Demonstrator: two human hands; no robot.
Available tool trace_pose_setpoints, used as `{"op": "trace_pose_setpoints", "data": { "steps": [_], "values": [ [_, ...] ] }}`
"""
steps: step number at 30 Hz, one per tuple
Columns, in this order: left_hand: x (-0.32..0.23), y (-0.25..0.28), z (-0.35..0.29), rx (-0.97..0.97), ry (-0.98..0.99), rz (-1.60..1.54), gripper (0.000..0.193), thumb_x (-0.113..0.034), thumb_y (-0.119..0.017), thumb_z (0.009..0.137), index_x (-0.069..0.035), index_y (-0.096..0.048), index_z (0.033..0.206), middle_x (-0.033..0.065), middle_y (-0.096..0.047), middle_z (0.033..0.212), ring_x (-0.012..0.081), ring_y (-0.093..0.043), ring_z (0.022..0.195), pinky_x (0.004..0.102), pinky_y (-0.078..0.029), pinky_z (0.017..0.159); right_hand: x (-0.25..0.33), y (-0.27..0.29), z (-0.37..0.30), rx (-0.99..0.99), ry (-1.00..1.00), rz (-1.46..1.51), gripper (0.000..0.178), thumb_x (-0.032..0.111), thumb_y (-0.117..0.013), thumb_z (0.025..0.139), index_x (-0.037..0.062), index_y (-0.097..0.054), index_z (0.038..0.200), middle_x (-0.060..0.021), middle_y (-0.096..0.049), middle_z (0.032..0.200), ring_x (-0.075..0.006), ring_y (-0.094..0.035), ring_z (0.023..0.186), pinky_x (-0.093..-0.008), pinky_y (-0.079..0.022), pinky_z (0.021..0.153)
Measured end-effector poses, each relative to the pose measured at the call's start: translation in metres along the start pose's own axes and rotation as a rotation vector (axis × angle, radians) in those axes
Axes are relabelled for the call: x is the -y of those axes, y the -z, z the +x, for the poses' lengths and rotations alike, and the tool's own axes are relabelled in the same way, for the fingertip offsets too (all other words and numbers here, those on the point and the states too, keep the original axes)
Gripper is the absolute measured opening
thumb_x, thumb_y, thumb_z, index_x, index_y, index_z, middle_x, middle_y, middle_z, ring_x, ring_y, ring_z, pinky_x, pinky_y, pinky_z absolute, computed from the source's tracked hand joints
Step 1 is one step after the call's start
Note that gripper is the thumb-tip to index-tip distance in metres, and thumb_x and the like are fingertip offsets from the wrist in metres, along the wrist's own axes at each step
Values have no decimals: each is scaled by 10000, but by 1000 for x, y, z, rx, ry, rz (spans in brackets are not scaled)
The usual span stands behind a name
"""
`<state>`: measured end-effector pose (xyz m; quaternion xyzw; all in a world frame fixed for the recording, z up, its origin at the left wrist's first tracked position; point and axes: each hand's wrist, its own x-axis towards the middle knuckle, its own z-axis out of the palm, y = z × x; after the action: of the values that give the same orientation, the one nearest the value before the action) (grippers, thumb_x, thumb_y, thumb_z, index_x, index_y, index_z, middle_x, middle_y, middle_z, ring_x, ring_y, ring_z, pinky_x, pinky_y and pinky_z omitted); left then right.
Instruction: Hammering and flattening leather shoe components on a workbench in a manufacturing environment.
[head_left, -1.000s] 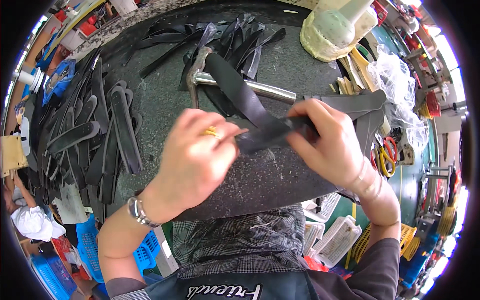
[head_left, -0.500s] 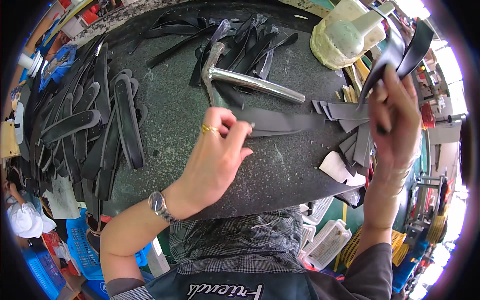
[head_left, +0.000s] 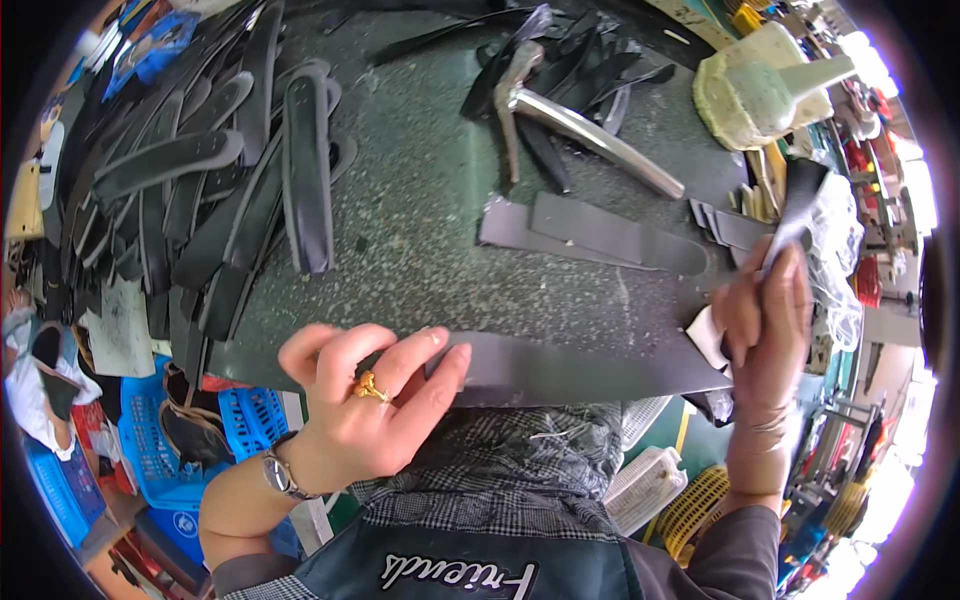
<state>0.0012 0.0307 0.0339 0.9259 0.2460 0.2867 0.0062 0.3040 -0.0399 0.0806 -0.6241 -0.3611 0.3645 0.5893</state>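
My left hand [head_left: 375, 395], wearing a gold ring, is at the near edge of the dark table [head_left: 400, 290]. Its thumb and forefinger close on the end of a blurred dark grey strip [head_left: 520, 362] lying along that edge. At the right, my right hand [head_left: 768, 310] grips a glossy black strip [head_left: 803, 200] that sticks up past its fingers; motion blurs part of this hand. Between the hands and farther off, two overlapping flat grey strips [head_left: 600, 235] rest on the table. Beyond them lies a hammer [head_left: 600, 140] with a shiny metal handle.
A large pile of black, round-ended straps [head_left: 205, 165] covers the table's left side. More black strips [head_left: 590, 65] lie behind the hammer. A pale, crusted container [head_left: 745, 95] with a handled tool stands far right. Blue baskets [head_left: 155, 440] and a yellow basket [head_left: 700, 505] sit below.
My left hand has come nearer and to the left. My right hand has dropped, with its black strip lower. Two grey strips now show clearly where one was blurred. The whole view has shifted.
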Motion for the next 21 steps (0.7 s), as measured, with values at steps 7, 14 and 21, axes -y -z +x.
{"op": "trace_pose_setpoints", "data": {
  "steps": [7, 14, 21],
  "values": [
    [-13, 6, -45, 175, 90, 246, 493, 13, -634, 663, -239, -752, 1070, -72, -603, 1108, 172, -399, 949, 383, -284, 820, 31, -19, 0, 97, 191, -426, 133, 20, -629, 896, -75, -648, 986, -121, -658, 806, -176, -649, 680, -257, -511, 649],
    [-19, 5, -72, 115, 180, 213, 594, 0, -608, 638, -335, -725, 1114, -108, -545, 1077, 136, -384, 936, 371, -284, 860, 28, -89, 21, 898, -373, -532, 181, 138, -677, 912, -14, -670, 815, -40, -604, 601, -68, -555, 520, -253, -420, 483],
    [-15, 6, -71, 146, 106, 235, 458, -95, -612, 704, -307, -743, 1088, -96, -460, 963, 148, -331, 904, 382, -281, 844, -4, -116, 28, 977, -681, -599, 355, 237, -627, 965, -13, -642, 713, -16, -592, 565, -40, -487, 448, -239, -349, 398]
  ]
}}
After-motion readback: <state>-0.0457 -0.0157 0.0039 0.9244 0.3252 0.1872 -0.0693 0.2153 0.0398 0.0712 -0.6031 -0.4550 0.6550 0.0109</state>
